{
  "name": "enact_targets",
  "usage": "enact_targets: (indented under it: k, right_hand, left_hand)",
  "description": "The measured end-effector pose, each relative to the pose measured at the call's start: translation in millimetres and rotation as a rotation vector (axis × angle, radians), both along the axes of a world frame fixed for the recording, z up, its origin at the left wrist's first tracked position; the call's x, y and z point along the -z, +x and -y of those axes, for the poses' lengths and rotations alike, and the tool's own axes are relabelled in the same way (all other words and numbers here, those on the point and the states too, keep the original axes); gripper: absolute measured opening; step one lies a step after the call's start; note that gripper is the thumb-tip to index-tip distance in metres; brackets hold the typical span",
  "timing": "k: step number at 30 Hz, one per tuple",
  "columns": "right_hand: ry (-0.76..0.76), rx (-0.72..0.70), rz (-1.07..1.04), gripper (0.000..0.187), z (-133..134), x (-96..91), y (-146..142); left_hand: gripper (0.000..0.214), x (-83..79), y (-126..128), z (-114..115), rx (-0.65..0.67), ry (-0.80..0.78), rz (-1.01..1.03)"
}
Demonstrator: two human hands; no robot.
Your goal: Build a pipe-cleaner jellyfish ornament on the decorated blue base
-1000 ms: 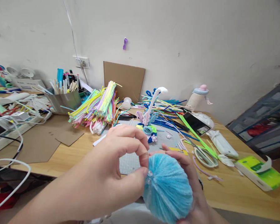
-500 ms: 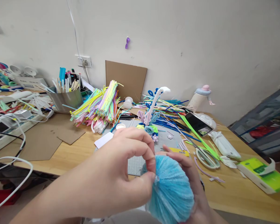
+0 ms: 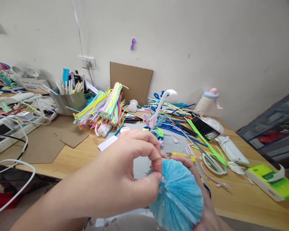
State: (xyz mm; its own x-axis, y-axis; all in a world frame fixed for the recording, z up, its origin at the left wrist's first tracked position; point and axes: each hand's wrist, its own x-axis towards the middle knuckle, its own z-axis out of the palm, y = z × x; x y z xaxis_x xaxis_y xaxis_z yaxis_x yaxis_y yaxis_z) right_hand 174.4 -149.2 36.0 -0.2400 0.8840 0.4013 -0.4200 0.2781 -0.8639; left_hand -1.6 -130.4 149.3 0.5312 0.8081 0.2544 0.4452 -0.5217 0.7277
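Note:
A fuzzy light-blue pleated disc point(image 3: 180, 195), like a small umbrella top of chenille stems, is held low in front of me, its ribs fanning out from a centre with shiny clear spots. My right hand point(image 3: 203, 195) cups it from behind and the right, most of its fingers hidden. At the disc's centre, my left hand point(image 3: 132, 173) has thumb and index finger closed in a pinch; whatever lies between the tips is too small to make out. Beyond the hands stands a chenille-stem figure point(image 3: 161, 110) with a white hooked stem and blue, pink and green parts.
Bundled pastel chenille stems point(image 3: 103, 109) lie behind my left hand, near a metal pen holder point(image 3: 69, 102). To the right are scissors point(image 3: 214, 163), a phone point(image 3: 205, 128), a yellow cutter point(image 3: 183, 156), a green tissue pack point(image 3: 272, 183) and a bottle point(image 3: 205, 102). A power strip point(image 3: 16, 134) sits left.
The blue disc has turned slightly and shifted a little right, showing more of the clear spots at its centre. My left hand keeps its pinch there. The view has moved slightly.

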Motion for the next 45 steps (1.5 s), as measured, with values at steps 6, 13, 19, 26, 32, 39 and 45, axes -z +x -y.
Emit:
enact_targets:
  k: [6, 13, 19, 26, 32, 39, 45]
  right_hand:
    - [0.031, 0.078, 0.066, 0.080, 3, 5.0, 1]
    - [0.271, 0.194, 0.276, 0.074, 1, -1.2, 7]
    - [0.328, 0.252, 0.373, 0.073, 3, -3.6, 8]
    - [0.411, 0.283, 0.446, 0.074, 1, -1.6, 12]
    - [0.410, 0.283, 0.469, 0.073, -1, -1.4, 13]
    - [0.389, 0.269, 0.456, 0.075, 2, -1.0, 11]
    - [0.356, 0.279, 0.415, 0.074, 3, -1.0, 9]
  left_hand:
    - [0.008, -2.4, -1, 3, 0.026, -0.031, -0.036]
    - [0.008, -3.1, -4, 6, 0.012, 0.031, -0.082]
    - [0.008, 0.1, -5, 6, 0.021, 0.049, -0.126]
    - [0.011, 1.5, -5, 4, 0.020, 0.071, -0.143]
    - [0.011, 0.5, -5, 4, 0.024, 0.072, -0.153]
    - [0.010, 1.4, -6, 3, 0.043, 0.063, -0.185]
    - [0.011, 1.5, -6, 3, 0.058, 0.069, -0.191]
